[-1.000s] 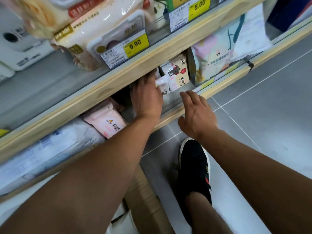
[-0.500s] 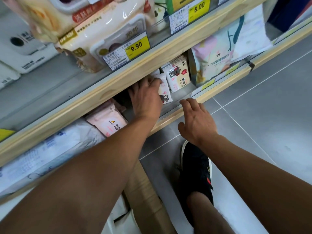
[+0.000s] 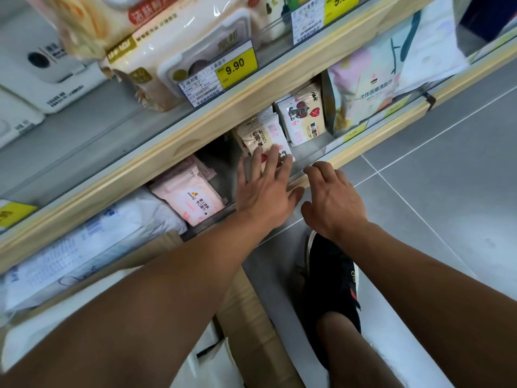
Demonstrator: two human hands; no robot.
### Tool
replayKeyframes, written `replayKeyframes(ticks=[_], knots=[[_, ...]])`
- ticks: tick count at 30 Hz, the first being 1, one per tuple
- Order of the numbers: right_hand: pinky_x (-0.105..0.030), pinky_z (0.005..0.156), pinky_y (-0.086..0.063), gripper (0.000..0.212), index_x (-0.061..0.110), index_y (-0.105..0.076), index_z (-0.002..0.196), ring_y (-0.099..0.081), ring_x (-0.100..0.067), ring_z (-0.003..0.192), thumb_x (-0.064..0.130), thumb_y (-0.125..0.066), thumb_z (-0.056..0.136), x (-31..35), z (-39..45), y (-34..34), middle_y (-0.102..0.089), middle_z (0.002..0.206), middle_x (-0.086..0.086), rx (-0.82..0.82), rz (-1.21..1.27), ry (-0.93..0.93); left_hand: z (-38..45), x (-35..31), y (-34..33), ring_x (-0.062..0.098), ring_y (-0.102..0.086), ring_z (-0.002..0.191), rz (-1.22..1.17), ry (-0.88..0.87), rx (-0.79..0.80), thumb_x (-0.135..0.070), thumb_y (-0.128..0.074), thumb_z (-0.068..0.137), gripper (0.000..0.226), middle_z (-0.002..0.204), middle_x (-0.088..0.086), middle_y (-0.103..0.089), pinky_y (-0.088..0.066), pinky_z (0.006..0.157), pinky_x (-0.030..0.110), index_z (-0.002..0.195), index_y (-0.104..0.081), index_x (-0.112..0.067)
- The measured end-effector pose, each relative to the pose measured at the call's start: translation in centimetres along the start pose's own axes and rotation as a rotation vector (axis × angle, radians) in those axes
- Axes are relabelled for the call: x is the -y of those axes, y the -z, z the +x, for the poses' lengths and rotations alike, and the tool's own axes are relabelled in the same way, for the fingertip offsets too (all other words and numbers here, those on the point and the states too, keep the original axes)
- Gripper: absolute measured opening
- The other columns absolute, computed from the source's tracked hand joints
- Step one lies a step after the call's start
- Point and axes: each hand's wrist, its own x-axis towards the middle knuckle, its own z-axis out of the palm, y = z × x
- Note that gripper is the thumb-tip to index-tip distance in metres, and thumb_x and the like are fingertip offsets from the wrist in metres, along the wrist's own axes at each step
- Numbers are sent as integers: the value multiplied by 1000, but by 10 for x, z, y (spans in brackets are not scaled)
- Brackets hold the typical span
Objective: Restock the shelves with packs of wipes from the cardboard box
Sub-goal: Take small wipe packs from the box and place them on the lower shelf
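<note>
At centre frame the left hand (image 3: 264,191) lies flat with fingers straight, pressing a small cream wipes pack (image 3: 261,135) back onto the lower shelf (image 3: 361,155), probably to seat it upright beside its neighbours. Just right, the right hand (image 3: 333,200) hovers loosely curled and empty at the shelf lip. The cardboard box (image 3: 251,317) sits at bottom centre beneath the arms.

I see even, bright light, glare on the top wipes pack (image 3: 179,32), and blurred, bowed edges.
</note>
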Motion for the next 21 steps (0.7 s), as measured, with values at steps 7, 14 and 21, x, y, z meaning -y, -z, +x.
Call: replayKeyframes(ticks=[7, 14, 21], knots=[[-39, 106, -35, 69, 16, -28, 146, -31, -30, 133, 26, -58, 85, 0, 0, 0, -27, 150, -5, 22, -37, -14, 17, 7, 3, 26, 14, 145, 38, 37, 77, -70, -14, 88, 80, 161, -1, 9, 4, 112, 57, 152, -13, -23], [-38, 112, -29, 72, 18, -25, 148, -23, -28, 139, 27, -58, 85, 1, 1, -2, -24, 153, -4, 21, -54, 9, 14, 12, 2, 25, 12, 146, 69, 22, 57, -68, -17, 89, 75, 161, -2, 7, 4, 112, 59, 151, -17, -26], [-40, 114, -26, 76, 17, -23, 149, -20, -28, 142, 29, -60, 84, 8, -15, 26, -25, 154, -4, 35, -111, 17, -5, 14, 28, 27, 5, 146, -31, -27, 89, -61, -26, 92, 68, 161, 1, -3, -2, 115, 54, 150, -21, -26]])
